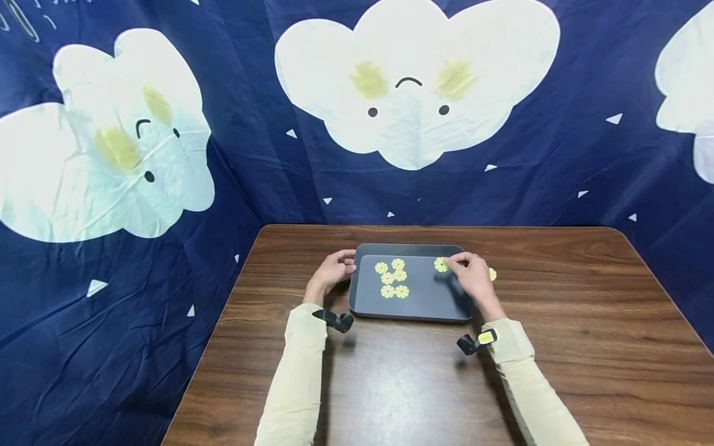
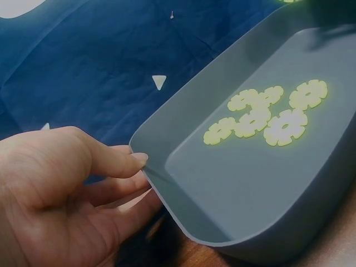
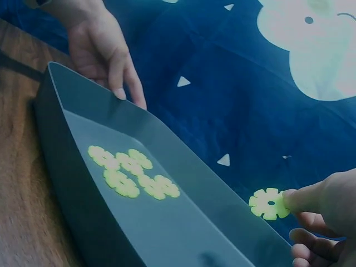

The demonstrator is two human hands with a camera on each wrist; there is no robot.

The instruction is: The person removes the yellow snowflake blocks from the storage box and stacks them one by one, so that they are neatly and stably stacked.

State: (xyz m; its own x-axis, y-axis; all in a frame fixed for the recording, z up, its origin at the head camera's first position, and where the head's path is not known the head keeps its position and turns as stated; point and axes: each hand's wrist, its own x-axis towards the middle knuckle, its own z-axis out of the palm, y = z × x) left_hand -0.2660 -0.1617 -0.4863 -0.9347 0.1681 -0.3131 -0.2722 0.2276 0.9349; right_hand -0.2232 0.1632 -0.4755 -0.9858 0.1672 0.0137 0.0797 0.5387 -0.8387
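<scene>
A dark grey rectangular tray [image 1: 413, 310] holds several yellow flower-shaped notched discs [image 2: 285, 127], grouped toward its left part. At the tray's left end, my left hand [image 1: 334, 269] grips the rim, thumb on the edge and fingers against the outer wall, as the left wrist view shows. My right hand [image 1: 471, 272] pinches one more yellow notched disc [image 3: 269, 204] between thumb and fingers. That disc is raised over the tray's far right part, apart from the others. Fingers behind the thumb are partly hidden in the right wrist view.
Another yellow disc [image 1: 493, 274] lies just right of the tray, partly covered by the right hand. Everything stands on a brown wooden table [image 1: 558, 279]. A dark blue curtain [image 1: 346, 186] with white clouds hangs behind the table and at its sides.
</scene>
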